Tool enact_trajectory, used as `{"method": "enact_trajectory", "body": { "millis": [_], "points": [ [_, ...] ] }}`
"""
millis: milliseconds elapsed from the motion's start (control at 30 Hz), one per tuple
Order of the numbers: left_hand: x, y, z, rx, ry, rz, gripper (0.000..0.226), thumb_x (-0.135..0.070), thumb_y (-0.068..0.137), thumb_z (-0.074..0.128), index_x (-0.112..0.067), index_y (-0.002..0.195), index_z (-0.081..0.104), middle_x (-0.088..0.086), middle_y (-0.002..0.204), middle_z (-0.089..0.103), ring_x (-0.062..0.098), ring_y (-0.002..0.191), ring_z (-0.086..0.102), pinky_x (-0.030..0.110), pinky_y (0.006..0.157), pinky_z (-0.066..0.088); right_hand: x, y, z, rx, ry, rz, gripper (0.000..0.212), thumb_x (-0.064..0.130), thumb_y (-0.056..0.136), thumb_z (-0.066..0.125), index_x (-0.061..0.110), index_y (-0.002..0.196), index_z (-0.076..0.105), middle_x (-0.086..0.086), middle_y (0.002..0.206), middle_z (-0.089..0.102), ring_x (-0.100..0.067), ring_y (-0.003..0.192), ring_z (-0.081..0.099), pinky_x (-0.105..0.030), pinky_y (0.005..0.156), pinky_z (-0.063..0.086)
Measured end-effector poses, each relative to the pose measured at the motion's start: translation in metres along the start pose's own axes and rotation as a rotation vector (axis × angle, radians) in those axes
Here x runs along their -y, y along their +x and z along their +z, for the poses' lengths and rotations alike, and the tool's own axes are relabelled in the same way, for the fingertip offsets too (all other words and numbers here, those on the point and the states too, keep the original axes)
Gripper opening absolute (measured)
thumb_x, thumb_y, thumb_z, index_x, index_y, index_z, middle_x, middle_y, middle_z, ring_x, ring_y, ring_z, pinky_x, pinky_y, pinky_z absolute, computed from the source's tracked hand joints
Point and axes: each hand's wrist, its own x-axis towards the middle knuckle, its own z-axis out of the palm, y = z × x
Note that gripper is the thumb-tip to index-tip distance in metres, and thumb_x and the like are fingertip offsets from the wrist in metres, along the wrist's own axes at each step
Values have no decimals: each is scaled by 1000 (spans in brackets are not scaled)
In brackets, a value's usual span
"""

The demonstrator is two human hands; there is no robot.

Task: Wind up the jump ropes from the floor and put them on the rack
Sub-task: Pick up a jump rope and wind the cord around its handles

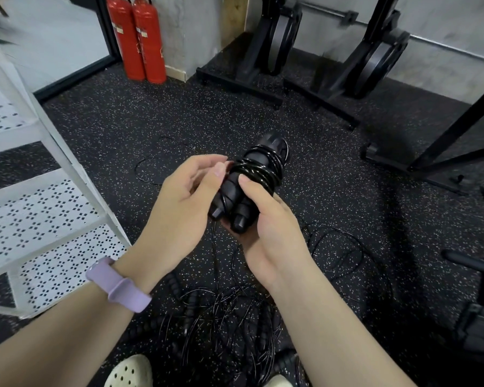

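A black jump rope [252, 174] is held at mid-frame, its two handles side by side and its shiny cord coiled around them. My right hand [268, 222] grips the handles from the right, thumb on top. My left hand [187, 202] pinches the cord at the bundle's left side with its fingertips. Below, near my feet, a tangled pile of black jump ropes [229, 317] lies on the speckled floor. Another loose cord [151, 169] lies on the floor further out.
A white perforated rack [53, 208] stands at the left. Two red fire extinguishers [140, 40] lean against the back wall. Black weight-plate stands [280, 51] line the back, and a dark equipment frame [475, 303] sits at the right. My pale clog [129, 372] shows at the bottom.
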Motion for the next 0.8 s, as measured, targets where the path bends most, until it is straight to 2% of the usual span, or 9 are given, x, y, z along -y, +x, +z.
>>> {"method": "enact_trajectory", "body": {
  "millis": [67,133,233,333,433,533,600,700,800],
  "points": [
    [3,0,-1,5,-10,-24,23,-36,103,52,-33,118,69,-10,116,75,9,116,67,40,105,51,1,0,1,1,-19,-11,49,21,94,73,1,136,58,-24,130,68,-46,129,58,-64,113,42],
    [6,0,-2,6,-30,-54,27,-35,100,50,-35,118,69,-10,118,74,9,119,66,46,109,48,2,-1,2,2,-36,-20,48,20,94,73,1,136,58,-25,130,68,-47,128,58,-65,112,42],
    [7,0,-2,11,-50,-65,31,-17,105,45,-32,117,70,-10,121,74,9,121,65,47,112,45,4,-3,5,5,-49,-26,57,22,87,77,1,136,58,-25,130,68,-46,129,58,-65,113,41],
    [6,0,-4,-7,-2,-77,33,-11,107,44,-31,118,68,-11,121,73,3,120,64,36,111,45,10,-8,5,13,-59,-6,61,22,82,79,0,135,59,-20,128,70,-39,122,65,-57,111,47],
    [4,-1,-5,6,151,-102,22,-25,107,48,-37,112,67,-17,107,72,-7,101,64,17,92,47,16,-13,6,22,-90,-6,41,16,93,73,2,130,64,-15,119,75,-22,97,70,-37,88,54],
    [3,-3,-5,84,214,-157,25,-40,107,45,-33,104,69,-8,93,74,-2,78,64,11,68,47,18,-15,7,25,-124,-20,31,9,94,69,3,124,67,-12,110,77,-20,92,71,-35,86,55],
    [2,-4,-5,88,191,-176,30,-44,107,44,-29,100,70,-1,93,74,5,77,65,19,71,50,17,-16,8,21,-171,-35,29,7,93,69,5,122,67,-10,107,77,-18,91,71,-33,80,55],
    [3,-2,-7,63,137,-206,36,-53,105,45,-29,100,71,0,96,76,22,91,71,48,91,56,17,-18,11,39,-210,-38,29,8,92,71,7,121,68,-10,111,77,-19,95,72,-33,82,55],
    [4,0,-11,53,84,-233,44,-70,95,45,-35,105,70,-8,103,77,17,100,73,54,98,53,17,-18,16,61,-221,-24,32,11,93,72,7,124,67,-11,114,77,-21,99,73,-35,88,56]
  ]
}}
